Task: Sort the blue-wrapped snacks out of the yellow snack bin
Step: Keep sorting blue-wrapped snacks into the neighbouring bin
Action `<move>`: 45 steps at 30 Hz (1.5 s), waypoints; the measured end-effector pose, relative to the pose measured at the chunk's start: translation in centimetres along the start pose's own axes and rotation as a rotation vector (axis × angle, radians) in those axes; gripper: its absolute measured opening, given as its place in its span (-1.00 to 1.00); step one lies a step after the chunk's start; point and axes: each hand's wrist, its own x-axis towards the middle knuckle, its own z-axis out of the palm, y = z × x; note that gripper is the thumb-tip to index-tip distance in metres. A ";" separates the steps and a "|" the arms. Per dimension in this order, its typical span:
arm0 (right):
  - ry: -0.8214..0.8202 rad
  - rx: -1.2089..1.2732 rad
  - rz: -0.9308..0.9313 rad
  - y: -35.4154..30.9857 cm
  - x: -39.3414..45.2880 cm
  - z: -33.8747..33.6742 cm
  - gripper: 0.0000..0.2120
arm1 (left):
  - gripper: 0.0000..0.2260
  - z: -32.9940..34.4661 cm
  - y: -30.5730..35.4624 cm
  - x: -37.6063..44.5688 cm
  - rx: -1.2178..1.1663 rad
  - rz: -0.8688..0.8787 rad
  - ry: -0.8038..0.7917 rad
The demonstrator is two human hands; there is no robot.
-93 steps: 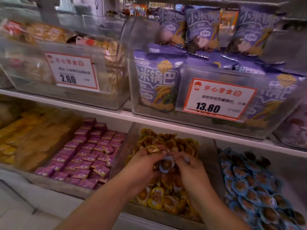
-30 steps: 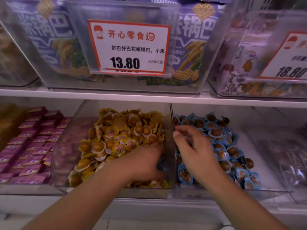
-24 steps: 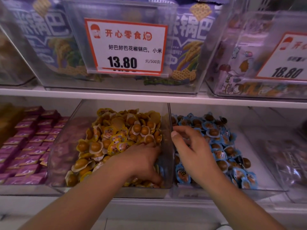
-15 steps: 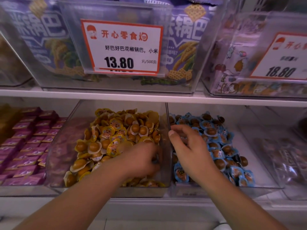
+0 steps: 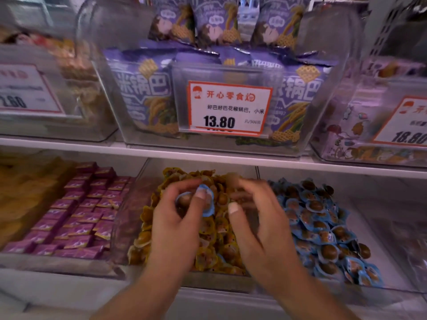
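The left hand (image 5: 175, 218) is raised over the yellow bin (image 5: 129, 218), its fingers and thumb pinching a blue-wrapped snack (image 5: 205, 202) with a brown centre. That snack is held up above the heap of yellow snacks (image 5: 215, 229), toward the back half of the bin. The right hand (image 5: 261, 227) hovers just beside it, over the bin's right edge, fingers loosely curled and spread with nothing between them; it is blurred, so the fingertips are hard to read.

Right of the yellow bin, touching its wall, stands a clear bin with a pile of blue snacks (image 5: 323, 227) of the same kind. Left of it lies a tray of purple packets (image 5: 76, 215) in rows, and further left something orange-yellow, too blurred to name.

A white shelf (image 5: 69, 146) runs above the bins. On it stands a clear box of purple bags (image 5: 143, 93) carrying a price tag (image 5: 228, 109) reading 13.80. Another tag (image 5: 406, 123) to the right reads 18.80, partly cut off by the frame edge.
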 end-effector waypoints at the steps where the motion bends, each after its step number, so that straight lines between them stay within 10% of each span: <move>1: -0.033 0.161 0.146 -1.1 -0.2 1.2 -0.66 | -0.85 0.0 0.6 -0.5 0.069 0.114 -0.004; 4: -0.130 0.636 0.605 -2.5 -0.4 4.1 -0.61 | -0.68 -0.2 1.0 -1.7 0.247 0.314 -0.108; 9: 0.058 0.751 0.831 -1.9 0.5 3.3 -0.82 | -0.44 -0.4 -0.7 -2.1 0.580 0.369 -0.391; 20: 0.255 0.092 0.315 0.6 1.3 -5.1 -0.86 | -0.71 -3.8 -2.8 1.4 0.793 0.437 -0.702; 25: -0.030 -0.551 0.392 5.5 1.1 -8.1 -0.74 | -0.85 -6.3 -4.5 3.3 0.800 0.192 -0.842; 29: 0.094 -0.453 0.058 3.1 0.1 -5.9 -0.77 | -0.43 -6.0 -4.3 3.7 0.944 0.114 -1.049; 31: -0.103 -0.293 -0.088 1.0 -0.4 -3.9 -0.75 | -0.33 -5.3 -4.3 3.9 1.069 0.122 -1.090; 35: -0.459 -0.226 -0.109 -0.1 -1.0 -0.2 -0.73 | -0.27 -2.8 -5.1 3.5 1.260 0.204 -1.083; 45: 0.077 -0.186 -0.009 3.7 2.2 -1.6 -0.74 | -0.49 -1.3 -7.1 6.3 1.360 0.491 -0.646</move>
